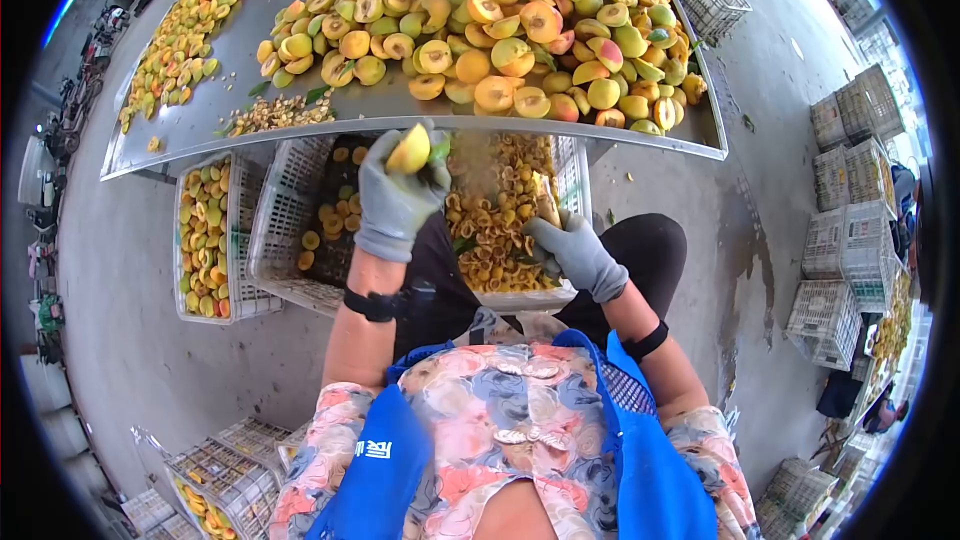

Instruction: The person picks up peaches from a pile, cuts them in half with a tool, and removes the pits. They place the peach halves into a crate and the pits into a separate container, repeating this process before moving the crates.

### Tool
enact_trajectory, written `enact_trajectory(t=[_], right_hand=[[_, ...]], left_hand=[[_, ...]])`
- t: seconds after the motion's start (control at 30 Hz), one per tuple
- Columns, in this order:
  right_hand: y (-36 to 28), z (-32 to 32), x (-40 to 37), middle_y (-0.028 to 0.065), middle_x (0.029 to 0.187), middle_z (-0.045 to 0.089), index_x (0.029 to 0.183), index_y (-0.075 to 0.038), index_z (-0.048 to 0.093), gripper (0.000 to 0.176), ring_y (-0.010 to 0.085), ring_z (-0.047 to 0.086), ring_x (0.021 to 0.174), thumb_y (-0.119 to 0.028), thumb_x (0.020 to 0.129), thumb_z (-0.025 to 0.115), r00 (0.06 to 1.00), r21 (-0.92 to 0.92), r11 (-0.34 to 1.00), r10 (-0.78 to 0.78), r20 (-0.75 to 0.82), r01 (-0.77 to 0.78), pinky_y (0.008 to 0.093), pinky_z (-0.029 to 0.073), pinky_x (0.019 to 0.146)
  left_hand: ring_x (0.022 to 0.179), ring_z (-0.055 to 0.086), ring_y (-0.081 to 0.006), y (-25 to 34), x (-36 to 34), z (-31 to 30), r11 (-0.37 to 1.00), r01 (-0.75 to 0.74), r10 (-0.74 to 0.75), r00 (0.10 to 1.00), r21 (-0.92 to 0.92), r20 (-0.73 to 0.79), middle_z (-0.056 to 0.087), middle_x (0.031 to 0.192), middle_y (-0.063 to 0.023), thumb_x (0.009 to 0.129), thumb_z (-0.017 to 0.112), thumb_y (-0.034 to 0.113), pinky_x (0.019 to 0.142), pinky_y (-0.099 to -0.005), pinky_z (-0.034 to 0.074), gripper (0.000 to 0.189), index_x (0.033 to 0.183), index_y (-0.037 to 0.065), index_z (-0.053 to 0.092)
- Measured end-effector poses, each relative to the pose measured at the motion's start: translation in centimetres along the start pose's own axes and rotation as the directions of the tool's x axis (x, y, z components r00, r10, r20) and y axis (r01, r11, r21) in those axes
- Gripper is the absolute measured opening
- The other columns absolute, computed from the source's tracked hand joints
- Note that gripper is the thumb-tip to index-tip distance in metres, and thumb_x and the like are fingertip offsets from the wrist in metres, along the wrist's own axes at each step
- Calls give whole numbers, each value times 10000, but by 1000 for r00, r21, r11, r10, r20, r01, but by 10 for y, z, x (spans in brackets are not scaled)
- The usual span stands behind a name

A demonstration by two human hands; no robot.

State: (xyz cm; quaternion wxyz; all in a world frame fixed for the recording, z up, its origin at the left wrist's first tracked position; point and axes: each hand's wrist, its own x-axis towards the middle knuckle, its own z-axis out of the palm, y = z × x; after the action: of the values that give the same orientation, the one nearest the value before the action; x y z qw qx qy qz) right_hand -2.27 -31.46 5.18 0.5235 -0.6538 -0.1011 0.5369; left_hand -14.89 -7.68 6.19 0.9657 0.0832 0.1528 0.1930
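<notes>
My left hand, in a grey glove, is closed around a yellow-green fruit piece just below the table's front edge. My right hand, also gloved, grips a small tool with a pale, light-brown body; its exact shape is hard to make out. Beneath my hands stands a crate of brownish fruit scraps. Halved and whole fruits are heaped on the metal table in front of me. A pile of pits lies by the table's edge.
Left of my legs, a white crate holds a few fruit halves, beside another crate full of fruit. More fruit halves lie at the table's left. Stacked crates stand at the right, others at lower left.
</notes>
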Motion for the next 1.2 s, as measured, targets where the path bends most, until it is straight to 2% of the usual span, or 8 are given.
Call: enact_trajectory(t=[0.2, 0.27, 0.33, 0.4, 0.53, 0.83, 1.07, 1.2], right_hand=[[12, 9, -18, 1, 674, 570, 902, -46, 578, 207, 92, 502, 479, -248, 941, 599, 988, -187, 972, -151, -16, 145, 254, 397, 434], [21, 14, -26, -11, 661, 573, 927, -44, 564, 201, 89, 508, 468, -242, 937, 600, 996, -227, 970, -76, 48, 85, 264, 412, 429], [44, 16, -23, -12, 652, 571, 953, -49, 559, 202, 86, 502, 458, -246, 937, 602, 994, -212, 976, -22, 104, 43, 264, 414, 424], [45, 15, -36, 6, 640, 569, 922, -42, 557, 221, 88, 501, 444, -256, 947, 605, 999, -168, 986, -10, 49, 18, 256, 419, 415], [68, -3, -30, 4, 662, 576, 938, -40, 578, 223, 85, 499, 459, -260, 955, 614, 986, 25, 991, -128, -108, 132, 246, 403, 421], [42, -6, -49, -7, 635, 544, 922, -45, 602, 199, 61, 449, 435, -239, 952, 632, 975, -4, 976, 218, 36, -218, 227, 344, 394], [27, -8, -47, -35, 541, 471, 734, -82, 572, 326, 54, 385, 387, -283, 991, 582, 895, 201, 931, 208, 394, -305, 224, 273, 359], [22, -3, -41, -41, 569, 486, 774, -94, 571, 296, 43, 388, 391, -308, 975, 607, 895, 195, 931, 212, 392, -307, 210, 278, 360]], left_hand=[[889, 657, -203, -63, -27, 2, 942, -54, 89, 992, 331, -91, 671, 970, -106, 994, 547, 250, 783, -318, 573, 285, 1070, 4, 669], [886, 638, -142, -87, -30, -17, -180, -419, 316, 832, 890, 456, 668, 943, -76, 1004, 545, 226, 757, -265, 542, 254, 1054, 13, 674], [862, 615, -102, -113, -39, -15, 376, -209, 356, 932, 903, 67, 654, 929, -41, 1003, 552, 211, 738, -241, 510, 230, 1043, 21, 676], [825, 606, -94, -122, -43, -19, 487, -126, 264, 965, 864, -8, 653, 919, -20, 995, 566, 218, 758, -245, 496, 240, 1039, 16, 686], [851, 604, -86, -139, -52, -31, 509, 1, 70, 997, 861, -43, 671, 957, -19, 948, 604, 205, 791, -241, 492, 252, 1081, 9, 691], [966, 591, -97, -118, -43, -34, 457, 87, -157, 987, 885, -16, 646, 1059, -17, 930, 597, 211, 863, -239, 471, 308, 1155, 10, 659], [1102, 626, -219, -94, -36, -40, 878, 156, -188, 982, 452, 26, 649, 1182, -115, 942, 547, 201, 971, -335, 504, 413, 1286, -26, 581], [1108, 613, -181, -91, -39, -35, 663, 162, -279, 960, 731, 40, 635, 1242, -96, 999, 545, 205, 994, -310, 477, 376, 1299, -16, 592]])
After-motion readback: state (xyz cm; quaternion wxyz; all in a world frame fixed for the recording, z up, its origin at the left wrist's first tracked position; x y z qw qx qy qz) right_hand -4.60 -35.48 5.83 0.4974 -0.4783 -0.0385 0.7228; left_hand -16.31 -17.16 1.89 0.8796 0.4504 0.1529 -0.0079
